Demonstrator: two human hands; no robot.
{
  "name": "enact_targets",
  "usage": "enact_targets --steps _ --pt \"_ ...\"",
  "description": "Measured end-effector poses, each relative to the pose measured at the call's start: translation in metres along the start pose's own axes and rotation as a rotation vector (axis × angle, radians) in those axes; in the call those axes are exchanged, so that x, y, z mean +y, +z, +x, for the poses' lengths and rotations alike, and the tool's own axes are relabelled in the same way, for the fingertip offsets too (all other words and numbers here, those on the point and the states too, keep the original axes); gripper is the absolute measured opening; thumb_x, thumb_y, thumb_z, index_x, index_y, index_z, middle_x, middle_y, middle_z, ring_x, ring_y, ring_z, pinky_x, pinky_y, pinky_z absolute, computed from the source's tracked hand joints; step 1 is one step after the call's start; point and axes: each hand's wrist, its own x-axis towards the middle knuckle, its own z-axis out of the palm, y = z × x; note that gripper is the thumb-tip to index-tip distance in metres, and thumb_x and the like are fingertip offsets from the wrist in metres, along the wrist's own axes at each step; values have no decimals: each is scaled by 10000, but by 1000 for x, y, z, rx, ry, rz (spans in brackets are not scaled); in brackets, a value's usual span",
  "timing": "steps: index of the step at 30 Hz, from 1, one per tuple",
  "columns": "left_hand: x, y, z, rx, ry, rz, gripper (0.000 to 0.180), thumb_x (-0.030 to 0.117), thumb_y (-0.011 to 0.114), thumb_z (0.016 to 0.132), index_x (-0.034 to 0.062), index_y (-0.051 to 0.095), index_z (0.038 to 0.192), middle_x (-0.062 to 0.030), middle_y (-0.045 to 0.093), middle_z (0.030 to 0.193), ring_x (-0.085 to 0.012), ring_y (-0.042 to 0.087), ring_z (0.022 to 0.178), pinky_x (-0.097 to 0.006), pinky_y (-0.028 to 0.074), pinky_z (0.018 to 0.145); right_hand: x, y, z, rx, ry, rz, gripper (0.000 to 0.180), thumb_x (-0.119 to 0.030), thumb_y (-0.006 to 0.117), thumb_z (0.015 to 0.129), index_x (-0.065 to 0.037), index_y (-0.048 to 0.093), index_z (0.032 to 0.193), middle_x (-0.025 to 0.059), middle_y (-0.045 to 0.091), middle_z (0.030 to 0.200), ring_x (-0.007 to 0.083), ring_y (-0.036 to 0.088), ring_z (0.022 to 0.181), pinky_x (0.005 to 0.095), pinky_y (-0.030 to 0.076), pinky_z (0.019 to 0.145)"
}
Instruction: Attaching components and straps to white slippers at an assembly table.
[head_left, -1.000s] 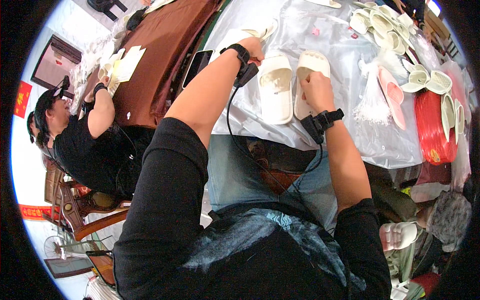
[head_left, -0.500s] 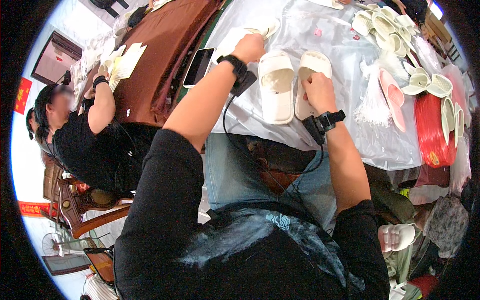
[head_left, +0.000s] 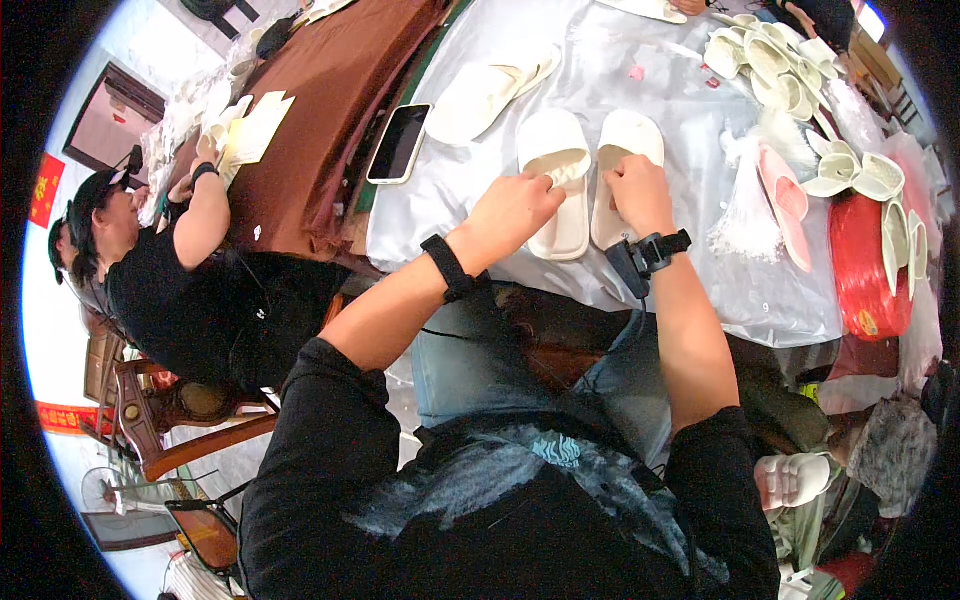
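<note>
Two white slippers lie side by side, toes away from me, on a table under shiny plastic sheeting [head_left: 640, 290]. My left hand [head_left: 515, 210] pinches the strap of the left white slipper [head_left: 556, 150]. My right hand [head_left: 635, 190] grips the heel half of the right white slipper [head_left: 628, 132]. Each wrist carries a black band. A thin black cable runs from my left wrist down toward my lap.
Another white slipper pair [head_left: 490, 90] and a black phone [head_left: 398, 142] lie to the left. A heap of pale slippers [head_left: 780, 60], a pink slipper [head_left: 785, 200], white tassels [head_left: 745, 205] and a red bag [head_left: 865, 260] sit right. A person in black [head_left: 190, 290] works at left.
My left hand has drawn back from the far slipper pair at the left and now sits on the left slipper's strap. My right hand has stayed on the right slipper.
</note>
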Motion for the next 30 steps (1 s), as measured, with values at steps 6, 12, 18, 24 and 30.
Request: enact_targets --steps 6,12,18,24,30 --pt "-8 6 4 41 40 5 113 82 555 768 38 554 872 -108 562 814 -307 615 784 -410 523 620 -5 -1 -3 36 -16 -83 252 -228 655 815 19 681 857 225 672 890 394 652 869 489 528 747" --pt "-11 11 2 62 25 -8 130 75 555 767 32 548 890 -117 560 829 -306 610 805 -401 529 640 -9 0 -13 141 -160 -166 236 -239 696 803 -10 661 850 187 674 845 381 650 824 476 525 735" --pt "-7 12 3 49 -9 18 131 87 555 774 35 545 894 -114 556 823 -305 607 799 -408 528 648 -12 -12 -23 100 -274 -47 164 -195 675 822 -47 618 867 166 660 847 371 630 847 460 509 711" --pt "-6 14 4 55 -16 28 121 93 556 774 45 540 884 -109 554 819 -301 606 802 -405 528 651 -8 -15 -53 123 -565 36 231 -137 645 822 -3 610 1007 182 618 1073 357 595 1001 427 495 827" --pt "-5 14 4 46 -29 14 99 86 552 776 44 549 866 -112 560 820 -308 608 821 -412 527 663 5 -5 -68 -17 -770 -105 363 -148 641 820 50 584 1119 220 570 1229 360 511 1202 394 433 1007"
